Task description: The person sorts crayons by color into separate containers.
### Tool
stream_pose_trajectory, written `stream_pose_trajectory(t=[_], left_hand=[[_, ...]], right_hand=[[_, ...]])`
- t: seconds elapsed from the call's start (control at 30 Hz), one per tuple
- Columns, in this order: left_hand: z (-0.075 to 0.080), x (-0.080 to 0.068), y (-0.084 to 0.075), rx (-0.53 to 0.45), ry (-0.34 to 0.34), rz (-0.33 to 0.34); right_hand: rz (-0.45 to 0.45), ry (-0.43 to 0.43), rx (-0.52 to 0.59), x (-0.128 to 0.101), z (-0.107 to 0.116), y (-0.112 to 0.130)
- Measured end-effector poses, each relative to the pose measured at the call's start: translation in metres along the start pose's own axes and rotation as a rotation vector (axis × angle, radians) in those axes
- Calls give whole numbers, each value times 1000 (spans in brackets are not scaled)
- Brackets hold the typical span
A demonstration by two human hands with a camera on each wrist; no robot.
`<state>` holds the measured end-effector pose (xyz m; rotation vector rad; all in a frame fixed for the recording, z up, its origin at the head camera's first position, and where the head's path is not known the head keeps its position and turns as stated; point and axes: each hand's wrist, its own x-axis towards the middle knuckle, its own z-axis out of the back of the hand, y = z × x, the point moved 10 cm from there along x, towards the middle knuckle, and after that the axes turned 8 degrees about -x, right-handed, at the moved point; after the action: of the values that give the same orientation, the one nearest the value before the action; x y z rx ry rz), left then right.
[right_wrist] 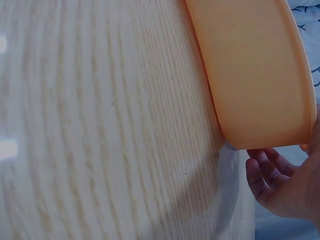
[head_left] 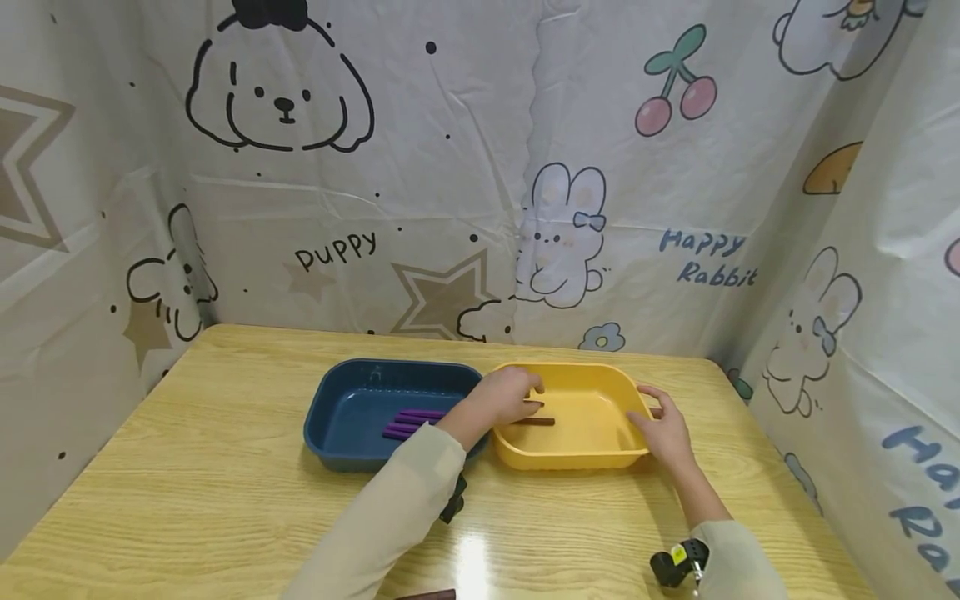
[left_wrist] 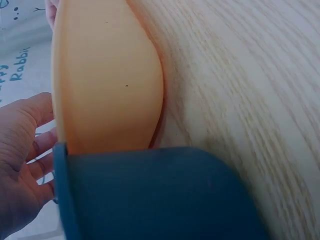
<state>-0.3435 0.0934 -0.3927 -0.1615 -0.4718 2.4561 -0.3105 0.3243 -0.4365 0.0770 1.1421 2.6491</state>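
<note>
In the head view my left hand [head_left: 510, 395] reaches over the left end of a yellow plastic basin [head_left: 592, 457]. Brown sticks [head_left: 537, 422] lie beneath and beside its fingers; whether it grips one is hidden. The left wrist view shows this hand [left_wrist: 22, 155] behind the basin rims, fingertips partly covered. At the yellow basin's right end, my right hand [head_left: 666, 429] holds the rim, thumb inside and fingers outside. The right wrist view shows the right hand's [right_wrist: 287, 185] curled fingers against the yellow basin's [right_wrist: 260, 75] end wall.
A dark blue basin [head_left: 322, 429] stands left of the yellow one, its side close against it. Several purple sticks [head_left: 408, 421] lie inside, partly behind my left forearm. Another brown stick [head_left: 427, 595] shows at the wooden table's [head_left: 187, 467] near side. Printed cloth [head_left: 450, 192] hangs behind.
</note>
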Motion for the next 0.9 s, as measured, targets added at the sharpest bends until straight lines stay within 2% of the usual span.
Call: stream_pose_trajectory(t=[0.27,0.63,0.9], left_hand=[[15,-18,3,-93,3,-1],[28,-45,1,-151,-30,-73],[35,-72,9,-187,-55,-57]], right_hand=[[-6,-4,-15,-1,1,1],[4,11,5,-3,1,3],[11,12,-1,-3,1,5]])
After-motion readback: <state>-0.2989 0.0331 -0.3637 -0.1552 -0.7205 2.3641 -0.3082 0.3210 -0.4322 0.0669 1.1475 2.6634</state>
